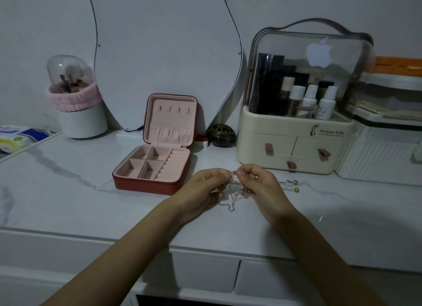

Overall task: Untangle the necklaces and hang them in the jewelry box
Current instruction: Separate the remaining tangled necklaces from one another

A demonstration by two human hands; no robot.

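A tangle of thin silver necklaces hangs between my two hands just above the marble tabletop. My left hand pinches the chains at the top from the left. My right hand, with a gold ring on one finger, pinches the same knot from the right. The red jewelry box stands open to the left of my hands, its pink lid upright with a row of small hooks. Chain ends with a silver clasp and a gold bead lie on the table right of my right hand.
A cream cosmetics organiser with a clear dome stands behind my right hand. A mirror leans behind the box, a dark round pot beside it. A brush holder stands at the back left. The table's front edge has drawers below.
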